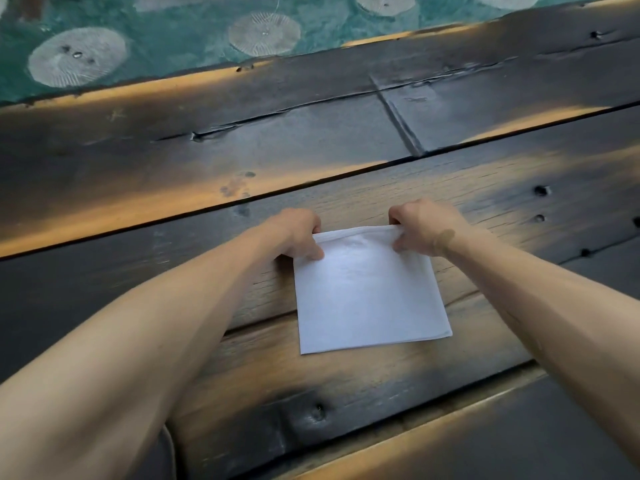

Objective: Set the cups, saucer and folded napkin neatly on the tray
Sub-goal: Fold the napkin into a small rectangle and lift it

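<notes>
Bench [173, 161] of broad dark-stained planks, worn to bare orange-brown wood in streaks; knots, nail holes, long cracks between boards. Beyond far edge, teal floor covering [166, 39] patterned with pale ribbed discs. Light soft, uneven.

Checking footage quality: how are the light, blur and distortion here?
Head view: warm streaks of light cross the dark wooden table; the white napkin is bright, its texture washed out; forearms bulge at the edges from wide-angle distortion; slight softness overall.
</notes>
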Action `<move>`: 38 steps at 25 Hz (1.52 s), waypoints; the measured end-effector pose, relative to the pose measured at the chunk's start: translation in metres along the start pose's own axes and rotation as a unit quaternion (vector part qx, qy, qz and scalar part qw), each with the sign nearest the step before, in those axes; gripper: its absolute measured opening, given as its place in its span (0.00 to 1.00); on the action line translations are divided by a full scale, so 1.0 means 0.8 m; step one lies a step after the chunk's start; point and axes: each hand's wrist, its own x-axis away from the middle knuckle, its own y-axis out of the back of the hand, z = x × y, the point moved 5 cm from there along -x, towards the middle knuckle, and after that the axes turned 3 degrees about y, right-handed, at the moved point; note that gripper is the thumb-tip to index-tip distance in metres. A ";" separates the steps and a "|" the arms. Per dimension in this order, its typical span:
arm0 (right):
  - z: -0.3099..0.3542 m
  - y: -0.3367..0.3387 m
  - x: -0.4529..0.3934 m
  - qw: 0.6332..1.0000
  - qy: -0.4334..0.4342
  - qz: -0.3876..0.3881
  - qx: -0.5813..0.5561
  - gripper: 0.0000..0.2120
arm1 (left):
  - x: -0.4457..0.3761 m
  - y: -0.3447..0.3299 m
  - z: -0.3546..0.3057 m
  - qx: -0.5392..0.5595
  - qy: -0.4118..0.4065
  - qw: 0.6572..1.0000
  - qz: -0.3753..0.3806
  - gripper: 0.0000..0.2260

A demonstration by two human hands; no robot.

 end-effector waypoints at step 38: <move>0.023 -0.111 0.220 0.955 0.142 -0.244 -0.088 0.18 | 0.190 -0.136 -0.014 -0.051 -0.165 0.950 -0.260 0.11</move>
